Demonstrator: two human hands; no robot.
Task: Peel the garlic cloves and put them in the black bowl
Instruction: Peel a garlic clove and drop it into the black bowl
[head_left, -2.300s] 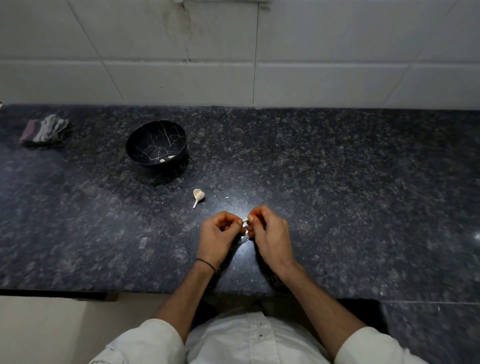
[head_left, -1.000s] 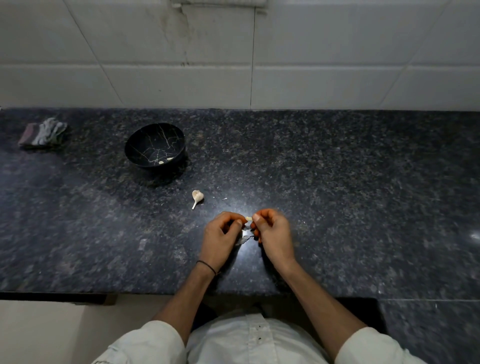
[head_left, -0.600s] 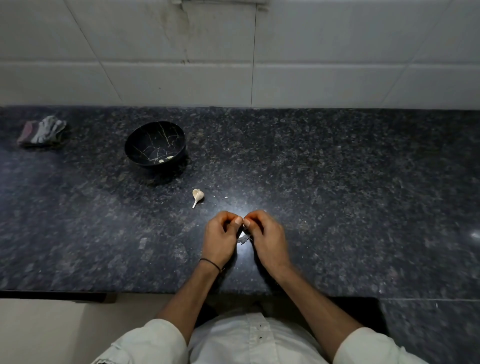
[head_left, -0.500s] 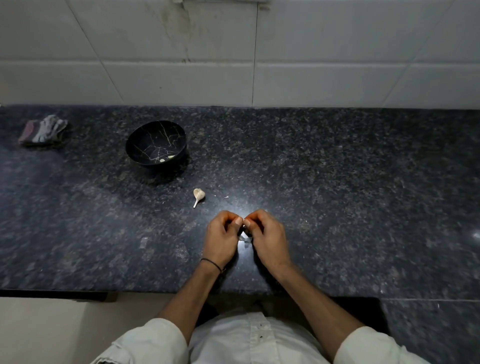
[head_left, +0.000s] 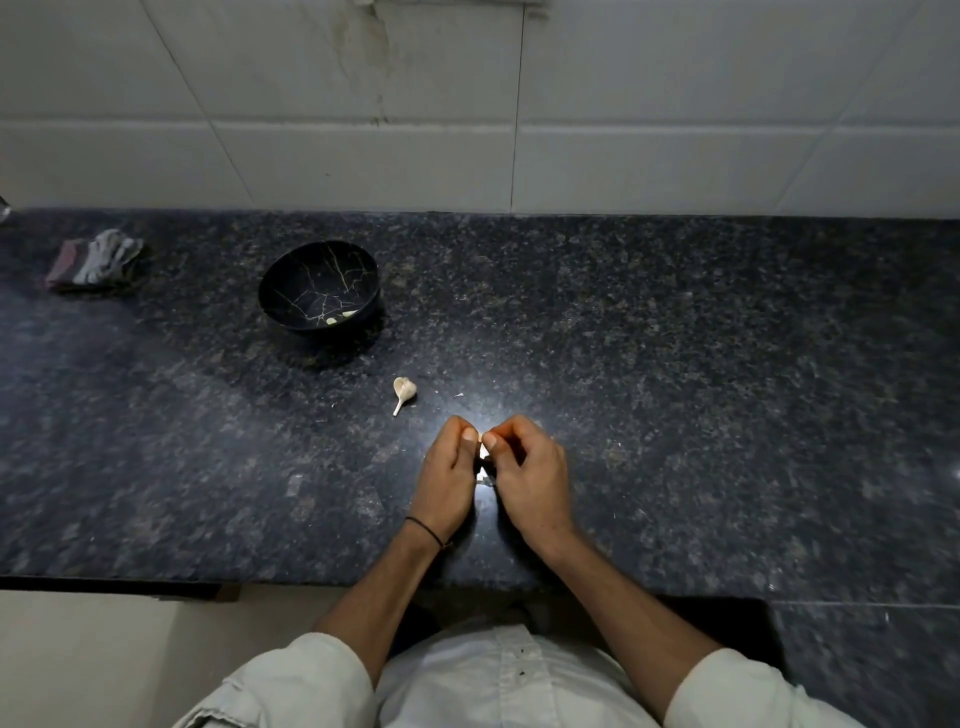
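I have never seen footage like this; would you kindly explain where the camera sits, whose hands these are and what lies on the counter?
No machine here: one camera worn on a person's head looks down at their bare hands. The left hand and right hand pinch a small garlic clove between their fingers above the dark stone counter. On it sit a black bowl holding peeled cloves, a garlic piece with a stalk, and a crumpled cloth at far left.

a dark speckled stone counter (head_left: 675, 364) is carrying a black bowl (head_left: 311, 280) toward its back left. a garlic stem remnant (head_left: 404, 391) is lying nearer, apart from it, and a crumpled cloth (head_left: 98, 258) is sitting far left.
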